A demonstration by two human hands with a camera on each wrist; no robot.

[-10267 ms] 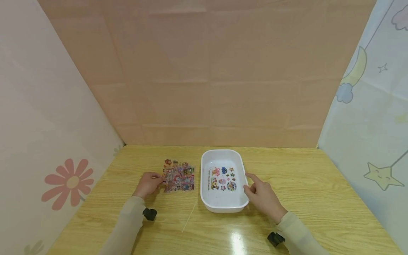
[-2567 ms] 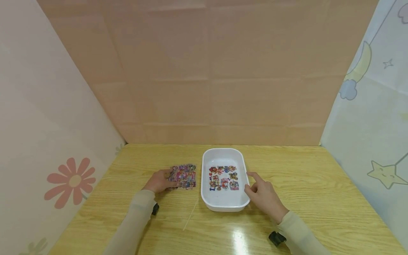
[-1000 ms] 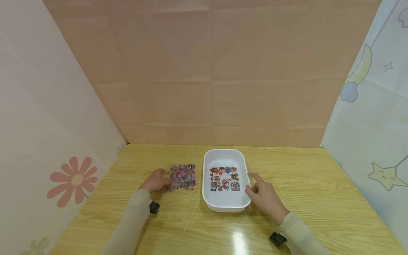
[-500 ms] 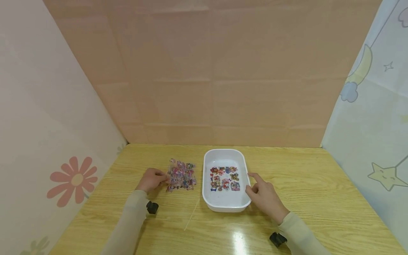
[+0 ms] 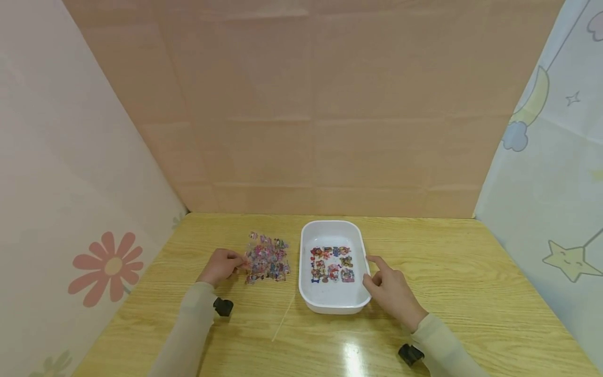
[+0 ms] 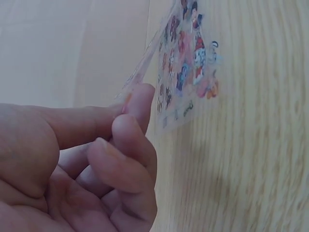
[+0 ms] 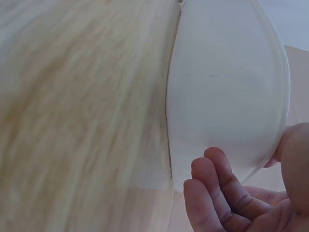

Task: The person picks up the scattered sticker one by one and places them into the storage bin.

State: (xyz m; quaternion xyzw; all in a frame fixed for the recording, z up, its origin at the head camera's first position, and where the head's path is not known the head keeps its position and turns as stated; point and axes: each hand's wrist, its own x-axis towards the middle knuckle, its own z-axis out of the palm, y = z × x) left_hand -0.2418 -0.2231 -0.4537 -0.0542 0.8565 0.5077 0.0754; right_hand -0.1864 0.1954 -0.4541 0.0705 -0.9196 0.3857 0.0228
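Note:
On the table's left side my left hand (image 5: 222, 266) pinches the edge of a clear sticker sheet (image 6: 195, 53) between thumb and finger. That sheet is partly lifted over a pile of clear sticker sheets (image 5: 268, 259) printed with small colourful cartoon figures. To the right of the pile stands a white plastic tray (image 5: 335, 298) with rounded corners. A sticker sheet (image 5: 333, 269) with cartoon dogs lies flat on its floor. My right hand (image 5: 392, 294) holds the tray's right rim, with the thumb over the edge and several curled fingers beside the outer wall in the right wrist view.
A thin pale strip (image 5: 283, 317) lies on the wooden table (image 5: 447, 272) between the pile and the tray. A plain pinkish backdrop (image 5: 306, 131) closes the far side. Printed walls stand left and right. Black wrist cameras (image 5: 223, 307) sit on both wrists.
Since ten seconds ago a different sticker sheet shows in the tray. Within the last second my left hand drew slightly left and pinched a sheet, shifting it on the pile. My right hand stayed put.

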